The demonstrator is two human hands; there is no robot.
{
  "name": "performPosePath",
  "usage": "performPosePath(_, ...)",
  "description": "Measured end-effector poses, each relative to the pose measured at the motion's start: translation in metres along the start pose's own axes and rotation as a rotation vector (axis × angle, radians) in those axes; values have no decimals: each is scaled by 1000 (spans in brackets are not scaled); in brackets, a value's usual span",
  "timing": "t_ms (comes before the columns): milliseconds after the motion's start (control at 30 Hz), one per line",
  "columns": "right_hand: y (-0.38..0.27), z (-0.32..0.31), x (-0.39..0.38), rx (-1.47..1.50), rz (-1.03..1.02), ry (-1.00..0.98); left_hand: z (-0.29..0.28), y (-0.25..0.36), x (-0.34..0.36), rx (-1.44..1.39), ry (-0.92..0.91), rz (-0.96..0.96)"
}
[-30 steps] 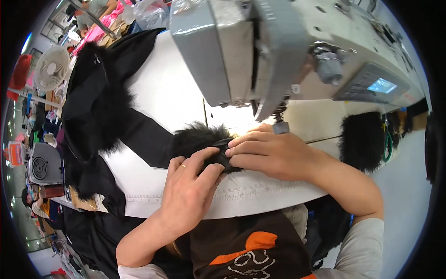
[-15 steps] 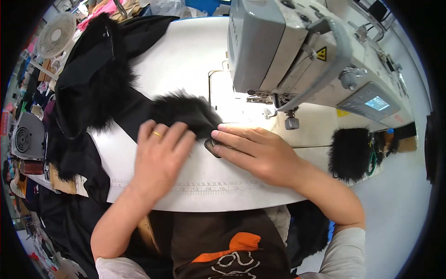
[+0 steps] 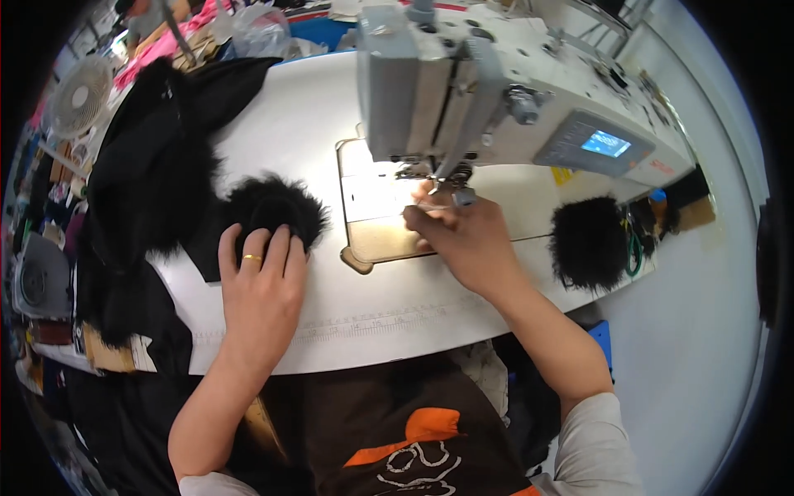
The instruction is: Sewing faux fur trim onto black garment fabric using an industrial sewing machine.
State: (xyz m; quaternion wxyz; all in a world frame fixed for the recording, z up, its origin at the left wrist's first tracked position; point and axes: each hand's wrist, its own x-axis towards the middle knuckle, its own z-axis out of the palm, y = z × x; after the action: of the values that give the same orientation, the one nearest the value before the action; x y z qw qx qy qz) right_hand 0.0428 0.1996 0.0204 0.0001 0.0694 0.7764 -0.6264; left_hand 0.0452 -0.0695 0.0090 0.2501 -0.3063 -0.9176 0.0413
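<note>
My left hand (image 3: 266, 277), with a yellow ring, has its fingers bent over a black fur piece (image 3: 285, 207) on the white table. That fur joins flat black cloth (image 3: 207, 256) leading left to a bigger fur-edged black garment (image 3: 136, 165). At the sewing machine (image 3: 430, 91), my right hand (image 3: 467, 240) is just below and in front of the needle area, thumb and fingers drawn together in a pinch. Whatever sits in that pinch is too small or hidden to make out. Under the needle lies the lit metal plate (image 3: 385, 240).
A loose black fur square (image 3: 589, 244) lies to the right, beside green-handled scissors (image 3: 634, 252). The machine's control panel (image 3: 600, 145) glows above it. Printed ruler marks (image 3: 356, 324) run along the table's front. A fan (image 3: 80, 97) stands far left; a person is partly visible behind.
My right hand has left the fur and moved right, up to the needle. My left hand has shifted slightly left with the fur, which now lies bunched away from the plate. The view has turned.
</note>
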Motion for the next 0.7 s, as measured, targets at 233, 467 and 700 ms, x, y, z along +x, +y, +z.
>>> performPosePath(233,15,-1,9,-33,13,-105,-11,21,33,-197,186,133)
performPosePath(467,14,-19,2,-402,-368,-125,21,36,75,-569,82,334)
performPosePath(700,12,-54,-42,-327,-266,-406,11,54,64,-744,104,442)
